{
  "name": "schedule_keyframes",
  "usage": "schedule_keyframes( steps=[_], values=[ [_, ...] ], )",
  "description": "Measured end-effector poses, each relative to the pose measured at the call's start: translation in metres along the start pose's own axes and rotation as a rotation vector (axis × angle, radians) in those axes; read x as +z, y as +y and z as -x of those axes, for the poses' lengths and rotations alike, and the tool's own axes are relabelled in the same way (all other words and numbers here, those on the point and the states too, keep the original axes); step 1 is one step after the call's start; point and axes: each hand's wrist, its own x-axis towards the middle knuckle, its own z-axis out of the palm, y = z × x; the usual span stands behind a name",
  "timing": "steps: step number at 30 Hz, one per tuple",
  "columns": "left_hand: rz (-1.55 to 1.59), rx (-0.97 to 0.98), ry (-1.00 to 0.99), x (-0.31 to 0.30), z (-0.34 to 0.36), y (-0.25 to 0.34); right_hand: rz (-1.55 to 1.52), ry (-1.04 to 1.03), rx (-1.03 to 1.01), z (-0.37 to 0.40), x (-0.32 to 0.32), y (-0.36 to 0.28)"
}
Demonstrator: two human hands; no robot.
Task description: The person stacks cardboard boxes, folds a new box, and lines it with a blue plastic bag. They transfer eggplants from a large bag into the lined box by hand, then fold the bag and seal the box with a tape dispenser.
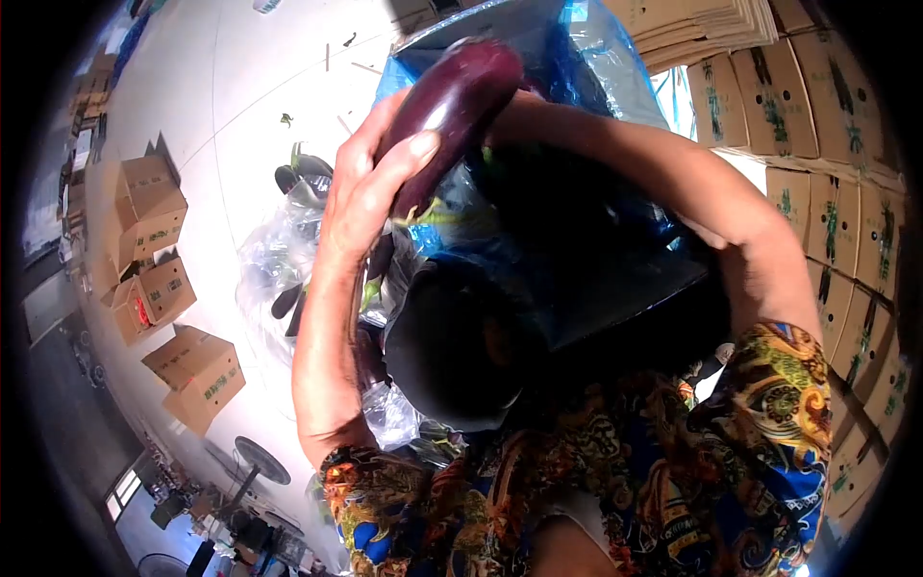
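Note:
A large, glossy purple eggplant is held up near the camera in my left hand, whose fingers and thumb wrap its lower part. It tilts, with its upper end to the right. My right hand is mostly hidden behind the eggplant; only its wrist and forearm show, so its fingers cannot be made out. Below is an open box lined with blue plastic, its inside largely in dark shadow. Clear plastic bags with dark eggplants lie on the floor at the left of my left arm.
Stacks of cardboard boxes stand at the right, with flattened cardboard above. Several open cartons sit on the floor at the left. A fan stands at the lower left. A rounded black object is at the centre.

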Motion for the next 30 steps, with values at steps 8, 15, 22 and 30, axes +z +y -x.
schedule_keyframes(
  steps=[8, 15, 22, 30],
  values=[
    [-0.528, 0.264, -0.069, -0.01, -0.053, 0.024, 0.062, 0.05, -0.011, 0.067, -0.045, -0.076],
    [-0.621, 0.118, -0.322, 0.012, -0.076, 0.017, -0.04, 0.145, -0.16, 0.092, -0.041, -0.087],
    [-0.498, -0.332, -0.386, 0.051, -0.122, -0.02, -0.053, 0.198, -0.089, 0.104, -0.041, -0.092],
    [-1.445, -0.126, -0.328, 0.08, -0.136, -0.084, -0.066, 0.171, -0.025, 0.099, -0.042, -0.074]
  ],
)
